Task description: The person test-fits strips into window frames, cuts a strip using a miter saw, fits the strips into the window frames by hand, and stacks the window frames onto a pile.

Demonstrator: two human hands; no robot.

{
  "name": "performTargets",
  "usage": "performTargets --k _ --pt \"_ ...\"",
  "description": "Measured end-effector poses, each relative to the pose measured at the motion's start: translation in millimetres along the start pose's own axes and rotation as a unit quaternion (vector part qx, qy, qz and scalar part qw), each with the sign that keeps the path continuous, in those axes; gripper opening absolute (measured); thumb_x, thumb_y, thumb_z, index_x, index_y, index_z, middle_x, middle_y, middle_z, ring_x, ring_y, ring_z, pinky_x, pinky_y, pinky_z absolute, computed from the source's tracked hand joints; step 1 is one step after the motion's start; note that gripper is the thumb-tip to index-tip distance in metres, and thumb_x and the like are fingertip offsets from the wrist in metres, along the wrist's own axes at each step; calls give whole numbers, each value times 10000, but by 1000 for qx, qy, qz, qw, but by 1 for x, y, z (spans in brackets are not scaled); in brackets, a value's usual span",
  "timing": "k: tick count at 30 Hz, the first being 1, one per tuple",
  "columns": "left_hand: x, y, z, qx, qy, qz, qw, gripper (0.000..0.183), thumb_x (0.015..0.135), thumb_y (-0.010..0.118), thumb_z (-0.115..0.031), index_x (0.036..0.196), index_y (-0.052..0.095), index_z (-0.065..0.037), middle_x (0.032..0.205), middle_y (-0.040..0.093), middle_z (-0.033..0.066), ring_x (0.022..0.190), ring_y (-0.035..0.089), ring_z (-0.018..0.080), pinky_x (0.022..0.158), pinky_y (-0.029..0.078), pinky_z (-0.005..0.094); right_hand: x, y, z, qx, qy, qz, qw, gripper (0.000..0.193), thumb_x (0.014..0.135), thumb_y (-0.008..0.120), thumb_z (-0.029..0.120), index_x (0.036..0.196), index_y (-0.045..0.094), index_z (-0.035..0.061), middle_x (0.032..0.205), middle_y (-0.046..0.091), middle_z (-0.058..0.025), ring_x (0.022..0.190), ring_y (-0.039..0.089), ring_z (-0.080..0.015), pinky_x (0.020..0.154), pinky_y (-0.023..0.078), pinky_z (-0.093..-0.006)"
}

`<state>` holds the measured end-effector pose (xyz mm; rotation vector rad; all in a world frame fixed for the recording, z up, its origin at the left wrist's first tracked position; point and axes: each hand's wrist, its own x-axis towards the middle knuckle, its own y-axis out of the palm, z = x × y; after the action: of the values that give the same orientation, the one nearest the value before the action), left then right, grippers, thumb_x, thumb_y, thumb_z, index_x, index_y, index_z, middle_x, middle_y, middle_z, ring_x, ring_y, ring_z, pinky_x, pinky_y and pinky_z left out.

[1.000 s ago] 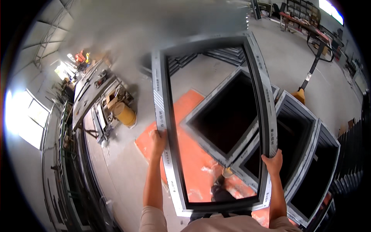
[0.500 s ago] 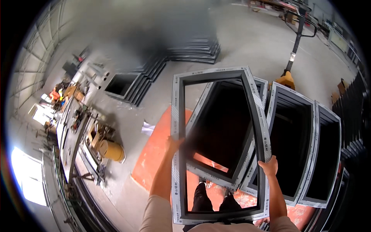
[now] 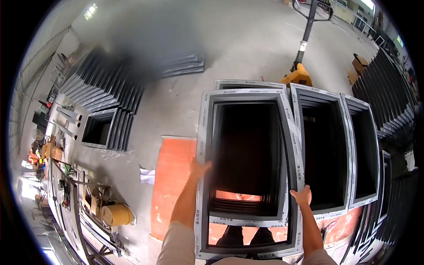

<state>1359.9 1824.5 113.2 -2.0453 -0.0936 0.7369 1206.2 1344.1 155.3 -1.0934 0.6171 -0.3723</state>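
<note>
I hold a large grey rectangular window frame (image 3: 204,132) flat in front of me, over a stack of like frames. My left hand (image 3: 198,168) grips its left rail about halfway up. My right hand (image 3: 302,195) grips its right rail lower down. Under it lies another grey frame (image 3: 247,84) of the stack, resting on an orange board (image 3: 172,176). My dark shoes show through the opening at the bottom.
More stacks of frames (image 3: 329,150) lie to the right, with further frames leaning at the far right (image 3: 388,101). A yellow pallet jack (image 3: 300,73) stands behind. Smaller frame stacks (image 3: 106,128) and a cluttered workbench (image 3: 66,176) with a yellow bucket (image 3: 115,214) are on the left.
The frame has come down from tilted upright to nearly flat over the stack. My view has swung downward, and both hands keep their hold on the side rails.
</note>
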Motion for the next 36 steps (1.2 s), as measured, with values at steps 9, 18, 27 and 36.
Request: performTargets --k 9,18,27,36 --pt "53 -35 -30 -10 -31 20 999 1014 619 735 -576 1296 422 112 1252 557 258 1118 586 365 881 508 472 -1 -17 60 28 41 -82 995 703 556 815 373 1056 563 -53 1022 633 -217 959 622 -375 833 504 -425" --pt "128 0 -59 -9 31 -30 999 902 659 730 -573 1250 488 63 1205 589 229 1082 598 361 862 507 457 84 41 70 6 69 -16 997 730 608 806 406 1118 549 -50 1068 637 -221 987 633 -367 855 511 -424" --pt "119 31 -71 71 -27 -118 990 784 725 658 -580 1185 452 19 1173 569 226 1111 549 369 917 461 468 93 93 56 -22 30 -73 997 695 689 739 424 1160 492 -25 1061 612 -223 1009 596 -382 864 487 -442" --pt "125 53 -79 70 37 -165 983 796 780 614 -575 1237 415 45 1216 517 253 1126 516 413 937 432 497 97 80 50 -6 61 -48 997 673 687 748 444 1133 483 17 1114 587 -195 1080 567 -356 909 469 -434"
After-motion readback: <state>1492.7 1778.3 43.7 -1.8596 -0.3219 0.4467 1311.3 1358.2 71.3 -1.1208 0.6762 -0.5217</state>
